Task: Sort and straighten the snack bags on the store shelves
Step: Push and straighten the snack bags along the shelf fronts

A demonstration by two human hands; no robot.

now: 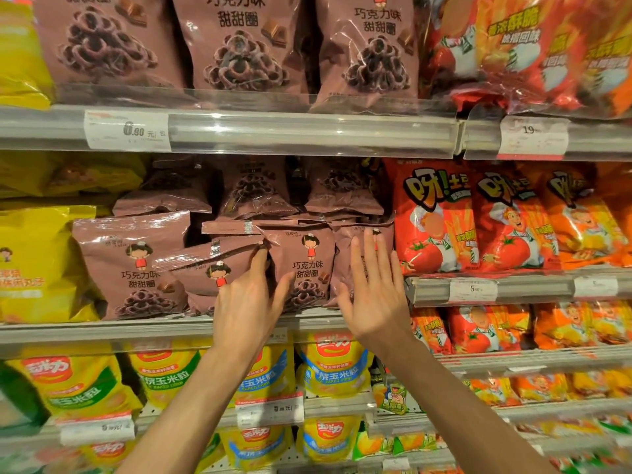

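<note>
1. At the far left of the middle shelf (102, 331) you have yellow bags (37, 265), standing upright beside the brown ones.
2. Next comes an upright brown bag (131, 268) with a cartoon girl and chocolate rings printed on its front; it stands at the shelf's front edge.
3. Just to its right a tilted brown bag (212, 265) leans across, its top edge slanting up to the right and overlapping the upright one's right side.
4. Your left hand (248, 302) has its fingers apart: the fingertips press the tilted bag's upper right corner, and the thumb reaches out to the right onto the centre brown bag (306, 258). It looks like a loose hold on the tilted bag's edge rather than a firm clamp, but the fingertips are partly hidden, so you cannot be sure.
5. The centre brown bag stands upright between your two hands.
6. Your right hand (374, 292) is flat and spread, palm against the rightmost brown bag (345, 251), gripping nothing.
7. Behind this front row more brown bags (256, 189) lie piled in the shadow under the upper shelf.
8. Right of your right hand, red tomato bags (434, 220) stand upright on their own shelf section, then orange bags (581, 220) beyond them.
</note>
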